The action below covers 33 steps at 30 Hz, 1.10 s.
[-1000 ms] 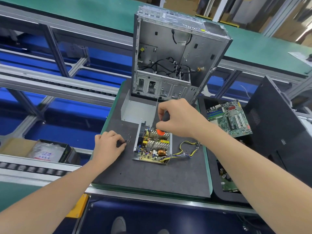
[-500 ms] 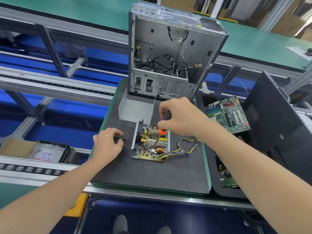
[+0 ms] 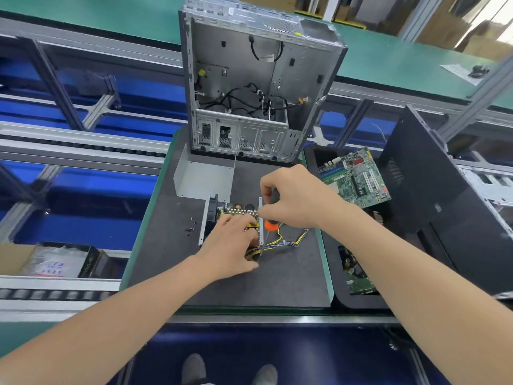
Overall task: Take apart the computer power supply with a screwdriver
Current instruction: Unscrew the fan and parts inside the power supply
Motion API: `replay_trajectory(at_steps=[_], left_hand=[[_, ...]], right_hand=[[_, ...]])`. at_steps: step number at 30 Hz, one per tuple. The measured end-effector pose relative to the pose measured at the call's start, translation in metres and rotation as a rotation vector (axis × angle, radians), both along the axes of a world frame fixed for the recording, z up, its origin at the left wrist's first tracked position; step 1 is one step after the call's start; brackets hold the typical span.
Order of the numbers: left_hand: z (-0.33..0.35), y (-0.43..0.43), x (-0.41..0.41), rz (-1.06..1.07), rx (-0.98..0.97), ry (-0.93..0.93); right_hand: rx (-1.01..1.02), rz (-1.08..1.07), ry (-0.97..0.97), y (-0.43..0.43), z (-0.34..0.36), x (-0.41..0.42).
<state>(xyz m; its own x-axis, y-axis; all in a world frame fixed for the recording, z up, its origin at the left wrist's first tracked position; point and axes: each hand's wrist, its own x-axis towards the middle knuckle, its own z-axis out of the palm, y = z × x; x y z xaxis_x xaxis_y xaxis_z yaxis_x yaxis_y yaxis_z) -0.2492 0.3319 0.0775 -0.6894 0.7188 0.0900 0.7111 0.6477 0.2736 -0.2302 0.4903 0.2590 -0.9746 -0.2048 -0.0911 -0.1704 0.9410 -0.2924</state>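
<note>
While my left hand (image 3: 230, 243) is seemingly clasping the power supply (image 3: 202, 229) (cover (image 3: 204, 179) off, board (image 3: 237, 210) left), I am gripping the screwdriver (image 3: 269, 225) in my right hand (image 3: 294, 201).

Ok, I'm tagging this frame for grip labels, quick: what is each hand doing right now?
Left hand: holding the power supply, fingers curled over its near end.
Right hand: holding the screwdriver.
</note>
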Motion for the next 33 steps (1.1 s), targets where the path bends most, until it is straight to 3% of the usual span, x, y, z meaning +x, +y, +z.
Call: replay_trajectory(at_steps=[6, 20, 26, 33], left_hand=[[-0.013, 0.009, 0.007, 0.148, 0.141, -0.113], [-0.013, 0.002, 0.007, 0.098, 0.232, -0.16], [-0.016, 0.0, 0.009, 0.078, 0.248, -0.109], [-0.017, 0.0, 0.02, 0.07, 0.317, 0.091]], right_hand=[[-0.017, -0.046, -0.003, 0.01, -0.002, 0.006], [-0.016, -0.035, -0.018, 0.023, -0.006, 0.006], [-0.009, -0.043, -0.039, 0.029, -0.014, 0.005], [-0.069, -0.146, -0.111, 0.054, -0.036, 0.002]])
